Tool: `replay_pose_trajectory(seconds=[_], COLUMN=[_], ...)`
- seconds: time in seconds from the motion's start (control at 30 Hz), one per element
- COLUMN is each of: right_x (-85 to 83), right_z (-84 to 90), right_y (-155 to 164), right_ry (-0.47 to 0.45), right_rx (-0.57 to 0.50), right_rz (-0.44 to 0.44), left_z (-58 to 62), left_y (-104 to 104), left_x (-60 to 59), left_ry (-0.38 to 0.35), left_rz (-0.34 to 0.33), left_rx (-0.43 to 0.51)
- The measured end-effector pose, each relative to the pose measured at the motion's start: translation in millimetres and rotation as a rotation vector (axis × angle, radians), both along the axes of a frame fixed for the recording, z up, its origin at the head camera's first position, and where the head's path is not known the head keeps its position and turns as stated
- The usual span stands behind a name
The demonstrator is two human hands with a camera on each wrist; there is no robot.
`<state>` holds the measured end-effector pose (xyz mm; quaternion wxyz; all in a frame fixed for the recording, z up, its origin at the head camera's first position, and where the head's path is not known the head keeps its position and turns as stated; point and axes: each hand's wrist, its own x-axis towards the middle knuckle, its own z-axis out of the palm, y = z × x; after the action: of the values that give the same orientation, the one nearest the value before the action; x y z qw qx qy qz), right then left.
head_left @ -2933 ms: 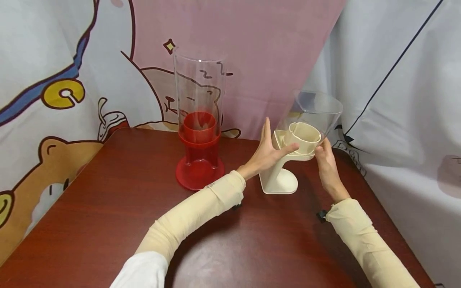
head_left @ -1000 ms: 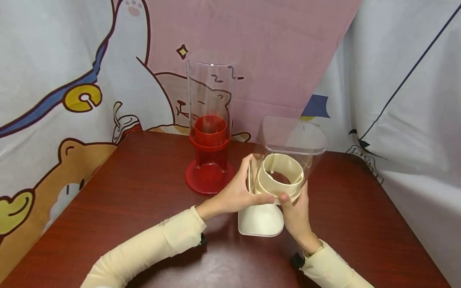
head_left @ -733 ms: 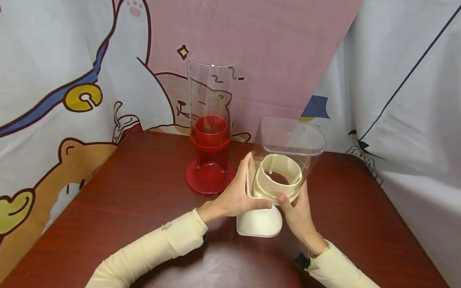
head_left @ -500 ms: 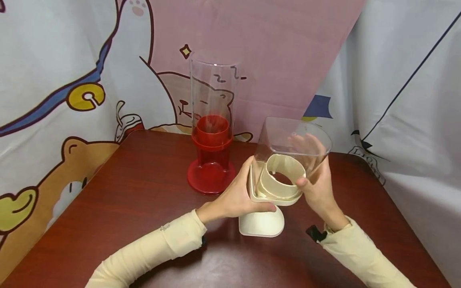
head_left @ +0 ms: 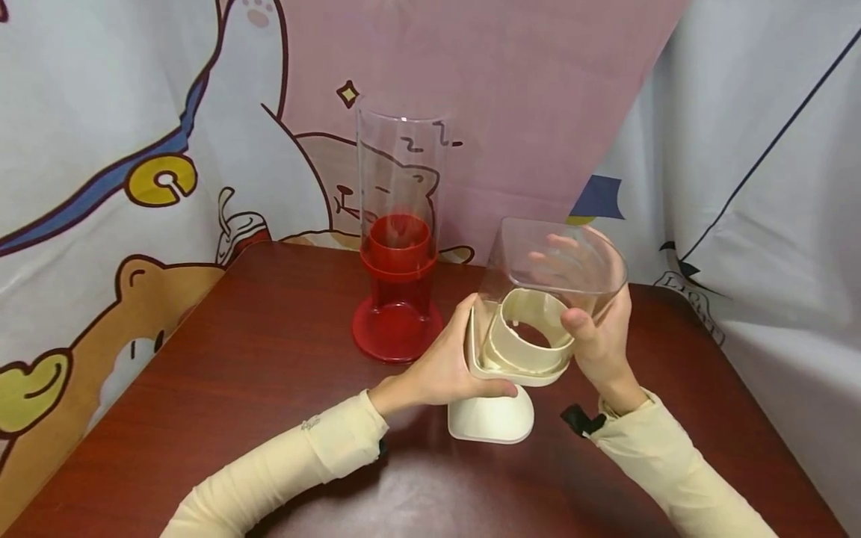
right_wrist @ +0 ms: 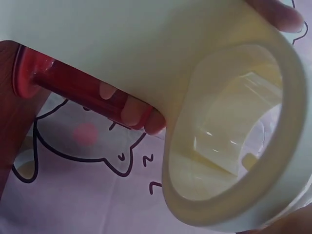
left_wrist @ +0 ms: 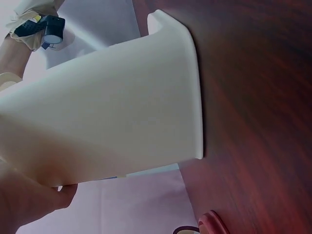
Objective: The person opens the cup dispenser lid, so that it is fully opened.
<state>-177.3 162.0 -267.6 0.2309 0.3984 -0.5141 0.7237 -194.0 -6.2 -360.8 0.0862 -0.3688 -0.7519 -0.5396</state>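
A: Where is the cream dispenser [head_left: 501, 373] standing?

B: Its foot rests on the brown table [head_left: 235, 373], in the near middle. The clear container [head_left: 551, 269] sits on its top, leaning slightly.

A: And the hands?

B: The left hand [head_left: 447, 362] grips the cream collar at nine o'clock, with the thumb under it. The right hand [head_left: 595, 329] wraps around the clear container at three o'clock, and its fingers show through the plastic.

A: What else is there?

B: A red dispenser [head_left: 398, 299] with a tall clear tube stands at eleven o'clock, apart from the cream one. A cartoon cloth [head_left: 134, 149] hangs behind.
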Motion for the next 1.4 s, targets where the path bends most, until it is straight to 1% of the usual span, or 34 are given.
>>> replay_pose_trajectory(seconds=[0.13,0.27,0.4,0.47,0.6,0.73,0.83,0.97,1.07,1.17,1.2,1.33,1.4], right_x=[-1.8,-1.8,-1.7,-2.3,-3.3,-2.2,-1.2,-1.5,-1.9,-3.3,-3.6,-5.0,-5.8], right_z=[-0.2,0.1,0.4,0.5,1.1,2.2,1.1,-2.0,-1.0,2.0,2.9,3.5,3.4], right_y=[-2,-4,-4,-4,-4,-4,-5,-6,-7,-9,-9,-8,-8], right_ry=[0.021,0.038,0.037,0.028,0.015,0.012,0.033,0.08,0.097,0.093,0.093,0.079,0.067], right_rx=[-0.025,-0.057,-0.088,-0.08,-0.025,-0.001,-0.039,-0.121,-0.138,-0.112,-0.099,-0.062,-0.055], right_rz=[-0.011,0.006,0.015,0.004,-0.032,-0.061,-0.067,-0.002,0.037,0.011,-0.002,-0.035,-0.047], left_z=[-0.1,0.0,-0.2,-0.8,-2.4,-2.8,-2.9,-3.0,9.9,23.2,23.7,7.1,-1.2], left_y=[0,0,2,2,1,2,2,-1,-5,-8,-8,-5,-4], left_x=[-0.2,-0.1,-1.2,-1.7,-3.1,-4.1,-3.2,0.6,10.6,18.1,17.7,4.2,-1.1], left_ry=[-0.005,-0.004,-0.003,-0.002,0.021,0.038,0.028,0.03,0.04,0.046,0.051,0.07,0.075], left_rz=[0.003,-0.003,-0.013,-0.008,0.004,-0.005,-0.011,0.016,0.03,0.014,0.009,0.002,0.017], left_rx=[-0.003,0.002,0.012,0.02,0.032,0.039,0.03,-0.012,-0.029,-0.014,-0.009,-0.007,-0.024])
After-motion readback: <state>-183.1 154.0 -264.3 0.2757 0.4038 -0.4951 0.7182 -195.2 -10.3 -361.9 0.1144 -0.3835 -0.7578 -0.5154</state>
